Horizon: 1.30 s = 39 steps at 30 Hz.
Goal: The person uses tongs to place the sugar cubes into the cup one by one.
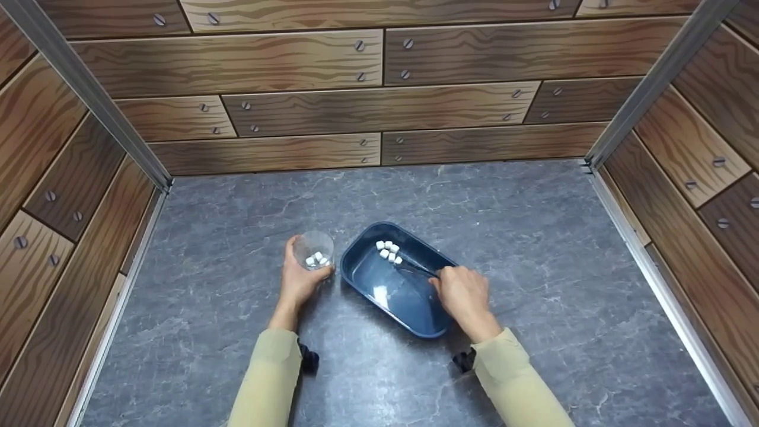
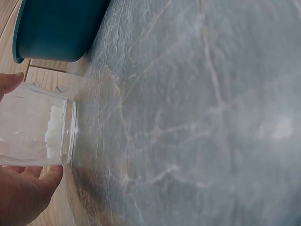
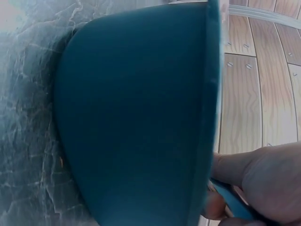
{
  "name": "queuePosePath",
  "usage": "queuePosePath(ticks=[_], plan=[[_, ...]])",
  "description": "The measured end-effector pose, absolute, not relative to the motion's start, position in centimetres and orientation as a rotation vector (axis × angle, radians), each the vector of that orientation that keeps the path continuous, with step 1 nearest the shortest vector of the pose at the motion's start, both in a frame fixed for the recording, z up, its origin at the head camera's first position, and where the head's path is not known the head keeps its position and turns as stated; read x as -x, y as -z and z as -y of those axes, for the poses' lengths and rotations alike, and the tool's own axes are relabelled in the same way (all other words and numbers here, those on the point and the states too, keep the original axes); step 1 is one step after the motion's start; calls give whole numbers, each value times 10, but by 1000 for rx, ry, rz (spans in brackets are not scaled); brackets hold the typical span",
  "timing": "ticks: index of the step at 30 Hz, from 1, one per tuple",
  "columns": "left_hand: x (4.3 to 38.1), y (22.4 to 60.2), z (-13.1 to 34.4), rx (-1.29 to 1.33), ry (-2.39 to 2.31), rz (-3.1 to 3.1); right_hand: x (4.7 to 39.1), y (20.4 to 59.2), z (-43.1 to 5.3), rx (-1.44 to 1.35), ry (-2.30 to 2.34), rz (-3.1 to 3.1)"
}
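Note:
My left hand (image 1: 299,279) grips a clear cup (image 1: 314,243), thumb on one side and fingers on the other. Several small white cubes (image 1: 318,258) lie at its bottom, and the cup stands on the floor in the left wrist view. Just right of it is a dark blue tub (image 1: 362,290) with more white cubes (image 1: 388,252) near its far left end. Over the tub's right rim, my right hand (image 1: 465,293) holds a slim dark utensil (image 1: 418,270) by its handle. The utensil's tip reaches toward the cubes; its exact kind cannot be made out.
Grey marbled flooring (image 1: 237,332) surrounds the cup and tub. Wood-patterned panels (image 1: 379,107) enclose it at the back and both sides, with metal strips (image 1: 664,284) along the edges.

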<state>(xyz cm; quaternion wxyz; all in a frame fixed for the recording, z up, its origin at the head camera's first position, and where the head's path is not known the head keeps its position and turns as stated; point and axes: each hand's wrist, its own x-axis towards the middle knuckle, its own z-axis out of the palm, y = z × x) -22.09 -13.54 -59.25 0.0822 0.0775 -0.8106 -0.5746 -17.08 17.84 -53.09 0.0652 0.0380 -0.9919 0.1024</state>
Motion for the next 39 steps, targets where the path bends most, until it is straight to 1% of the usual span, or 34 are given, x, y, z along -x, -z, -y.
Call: queuePosePath(ticks=[6, 12, 22, 30, 39], plan=[[222, 593, 135, -229, 1702, 2415, 168, 521, -178, -134, -353, 3011], [221, 593, 135, -227, 1708, 2412, 163, 512, -170, -213, -423, 2926], [220, 592, 135, -233, 1734, 2417, 157, 496, -134, -378, -541, 2778], [221, 593, 135, -236, 1717, 2417, 157, 492, -101, -496, -551, 2682], [221, 594, 135, -224, 1728, 2400, 162, 494, -88, -537, -535, 2667]])
